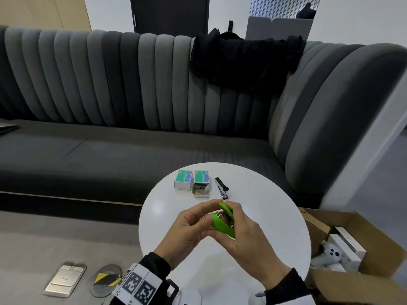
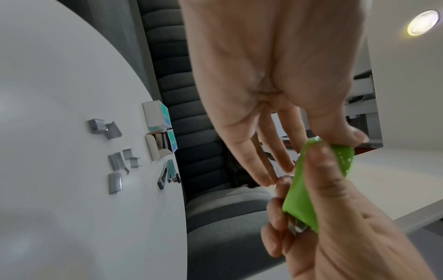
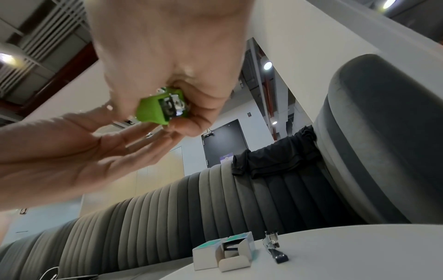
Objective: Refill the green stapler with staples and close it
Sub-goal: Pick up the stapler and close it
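I hold the green stapler (image 1: 222, 227) (image 2: 302, 189) (image 3: 151, 111) in both hands above the round white table (image 1: 268, 212). Its lid stands partly raised, with metal showing between lid and body. My left hand (image 1: 204, 213) (image 2: 263, 75) pinches the front end between thumb and index finger. My right hand (image 1: 240, 219) (image 3: 167, 47) wraps around the body from the right, and its thumb (image 2: 318, 170) lies along the green top. A closed staple box (image 1: 183, 179) and an open one (image 1: 201, 183) lie at the table's far side. Loose staple strips (image 2: 115, 164) lie on the table.
A small black stapler (image 1: 222, 187) lies right of the boxes. A grey sofa (image 1: 132, 139) with a black garment (image 1: 242, 60) stands behind the table. An open cardboard box (image 1: 352, 249) sits on the floor at right, a metal floor plate (image 1: 66, 280) at left.
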`<state>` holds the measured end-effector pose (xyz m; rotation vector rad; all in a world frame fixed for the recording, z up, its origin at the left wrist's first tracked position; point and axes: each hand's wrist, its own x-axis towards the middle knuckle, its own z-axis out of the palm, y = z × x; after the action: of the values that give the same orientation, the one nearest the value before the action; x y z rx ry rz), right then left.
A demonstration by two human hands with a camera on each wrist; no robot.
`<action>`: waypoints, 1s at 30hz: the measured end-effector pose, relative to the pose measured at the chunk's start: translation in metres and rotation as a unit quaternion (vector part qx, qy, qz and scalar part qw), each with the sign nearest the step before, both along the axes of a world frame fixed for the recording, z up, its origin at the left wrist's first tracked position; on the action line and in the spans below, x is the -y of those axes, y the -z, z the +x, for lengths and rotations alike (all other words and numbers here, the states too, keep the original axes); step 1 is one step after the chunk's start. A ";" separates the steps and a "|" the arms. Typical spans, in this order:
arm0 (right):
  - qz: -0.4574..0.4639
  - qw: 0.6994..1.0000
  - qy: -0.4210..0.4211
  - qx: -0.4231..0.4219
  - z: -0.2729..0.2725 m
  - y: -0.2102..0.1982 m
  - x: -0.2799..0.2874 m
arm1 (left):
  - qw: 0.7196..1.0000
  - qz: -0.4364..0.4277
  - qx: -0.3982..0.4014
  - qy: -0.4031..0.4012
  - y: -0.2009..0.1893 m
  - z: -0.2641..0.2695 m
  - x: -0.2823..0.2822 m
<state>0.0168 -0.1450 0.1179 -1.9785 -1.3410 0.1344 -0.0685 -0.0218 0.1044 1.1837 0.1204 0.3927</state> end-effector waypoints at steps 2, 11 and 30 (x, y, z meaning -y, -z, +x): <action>0.003 1.000 0.006 0.000 0.000 0.000 -0.001 | 1.000 -0.003 -0.007 -0.020 0.000 0.001 -0.001; -0.018 0.999 0.045 0.021 -0.005 0.005 -0.005 | 0.995 0.090 -0.018 -0.046 0.005 0.004 0.000; 0.007 0.997 -0.014 -0.079 0.010 0.022 -0.013 | 0.999 -0.018 -0.031 -0.003 0.008 0.010 -0.002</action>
<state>0.0265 -0.1324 0.0955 -1.8958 -1.2657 0.2880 -0.0581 -0.0201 0.0964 1.1606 0.1835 0.3579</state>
